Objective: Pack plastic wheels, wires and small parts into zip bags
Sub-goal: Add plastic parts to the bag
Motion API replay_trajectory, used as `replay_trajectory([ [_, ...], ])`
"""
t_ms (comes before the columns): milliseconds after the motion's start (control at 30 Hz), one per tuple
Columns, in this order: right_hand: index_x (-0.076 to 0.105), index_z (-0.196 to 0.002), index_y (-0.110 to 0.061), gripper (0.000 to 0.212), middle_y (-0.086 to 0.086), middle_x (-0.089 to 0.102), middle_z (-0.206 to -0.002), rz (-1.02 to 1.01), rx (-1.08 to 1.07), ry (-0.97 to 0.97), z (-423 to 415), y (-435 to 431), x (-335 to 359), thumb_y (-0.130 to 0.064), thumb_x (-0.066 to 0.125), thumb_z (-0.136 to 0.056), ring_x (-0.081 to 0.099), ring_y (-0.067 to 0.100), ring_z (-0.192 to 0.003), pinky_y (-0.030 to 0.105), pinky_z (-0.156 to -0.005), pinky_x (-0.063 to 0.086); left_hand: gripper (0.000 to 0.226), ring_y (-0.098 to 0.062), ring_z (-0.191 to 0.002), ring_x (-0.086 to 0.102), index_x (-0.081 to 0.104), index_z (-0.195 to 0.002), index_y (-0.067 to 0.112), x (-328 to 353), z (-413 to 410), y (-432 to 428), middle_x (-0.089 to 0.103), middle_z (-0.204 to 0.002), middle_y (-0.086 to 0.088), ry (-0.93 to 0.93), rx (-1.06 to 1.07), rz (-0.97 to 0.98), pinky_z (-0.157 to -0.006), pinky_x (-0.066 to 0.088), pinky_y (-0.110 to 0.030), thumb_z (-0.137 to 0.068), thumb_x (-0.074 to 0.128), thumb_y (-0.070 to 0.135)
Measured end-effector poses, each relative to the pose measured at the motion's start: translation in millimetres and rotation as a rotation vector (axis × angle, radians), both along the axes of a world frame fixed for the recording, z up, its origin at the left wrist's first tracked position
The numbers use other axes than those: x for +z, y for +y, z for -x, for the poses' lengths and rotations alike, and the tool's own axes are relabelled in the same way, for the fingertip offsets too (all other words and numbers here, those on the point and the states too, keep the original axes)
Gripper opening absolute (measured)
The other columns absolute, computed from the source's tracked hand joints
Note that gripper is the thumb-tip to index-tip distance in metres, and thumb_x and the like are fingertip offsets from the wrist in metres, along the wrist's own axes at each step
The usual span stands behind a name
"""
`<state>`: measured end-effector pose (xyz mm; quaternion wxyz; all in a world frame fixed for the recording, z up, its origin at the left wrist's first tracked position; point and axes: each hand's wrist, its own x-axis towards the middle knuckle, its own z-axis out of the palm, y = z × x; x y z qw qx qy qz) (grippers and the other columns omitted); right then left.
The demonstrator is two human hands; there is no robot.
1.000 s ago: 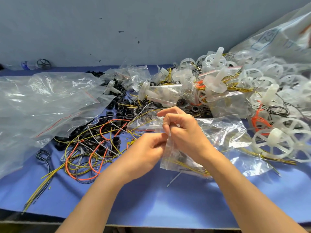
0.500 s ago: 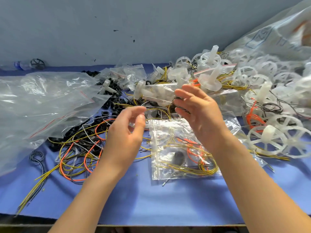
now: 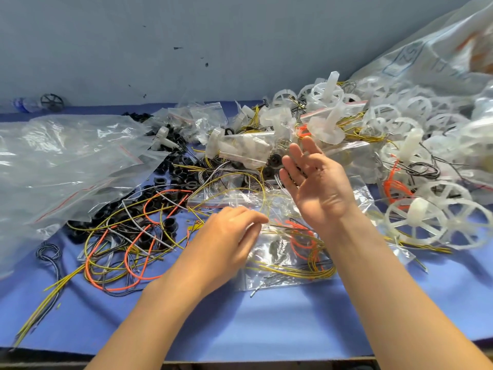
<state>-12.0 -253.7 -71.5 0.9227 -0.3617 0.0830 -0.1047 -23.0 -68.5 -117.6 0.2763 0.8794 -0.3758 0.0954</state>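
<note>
Ahead, our blue surface [image 3: 266, 321] met a grey wall [image 3: 240, 36]; our right hand [image 3: 320, 188] hovered spread wide, our left hand [image 3: 226, 241] touched the zip bag [image 3: 288, 265], grip unclear.

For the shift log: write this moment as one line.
zip bag: holds wires, lies on table | left hand: fingers curled at bag edge, grip unclear | right hand: open, raised, empty

Clear plastic zip bag [image 3: 288, 263] holding coiled yellow and orange wires, flat on the blue tabletop [image 3: 266, 321]; loose yellow, orange and grey wires [image 3: 128, 244] tangled to its left; small black ring parts [image 3: 176, 174] scattered behind them; translucent white spoked wheels [image 3: 416, 225] heaped at right.
</note>
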Motion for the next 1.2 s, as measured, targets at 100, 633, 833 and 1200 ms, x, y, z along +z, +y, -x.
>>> replay_trajectory([
  [100, 0.064, -0.096, -0.025, 0.031, -0.009, 0.074, -0.077, 0.168, -0.054, 0.077, -6, 3, -3, -0.006, 0.039, -0.096, 0.067, 0.011, -0.071, 0.027, -0.074, 0.054, 0.021, -0.013, -0.109, 0.056, 0.066, -0.116, 0.021, 1, -6, 3, 0.066, -0.112, 0.009, 0.0, 0.071, 0.043, -0.096, 0.042, -0.037, -0.099, 0.054, 0.02],
  [633, 0.047, -0.108, -0.015, 0.017, 0.006, 0.058, -0.11, 0.187, -0.149, 0.401, -7, -3, -22, -0.004, 0.037, -0.099, 0.068, 0.019, -0.073, 0.033, -0.07, 0.056, 0.027, -0.011, -0.111, 0.056, 0.064, -0.12, 0.02, 5, -47, -17, 0.065, -0.12, 0.005, 0.076, 0.346, 0.169, -0.094, 0.04, -0.025, -0.099, 0.047, 0.018],
  [833, 0.052, -0.117, -0.023, 0.025, 0.002, 0.061, -0.108, 0.482, -0.153, 0.38, -3, -7, -18, -0.01, 0.04, -0.099, 0.067, 0.011, -0.06, 0.027, -0.056, 0.055, 0.028, -0.009, -0.11, 0.057, 0.063, -0.122, 0.023, 9, -56, -26, 0.064, -0.12, 0.008, 0.098, 0.35, 0.181, -0.093, 0.044, -0.026, -0.1, 0.046, 0.02],
  [1200, 0.049, -0.139, -0.026, 0.042, 0.004, 0.052, -0.129, 1.81, -0.284, 0.318, -11, -20, -39, -0.022, 0.043, -0.098, 0.045, 0.026, -0.117, 0.041, -0.1, 0.036, 0.026, -0.009, -0.1, 0.059, 0.066, -0.117, 0.021, 13, -79, -35, 0.067, -0.109, 0.007, 0.168, 0.386, 0.27, -0.079, 0.039, -0.021, -0.099, 0.046, 0.017],
])
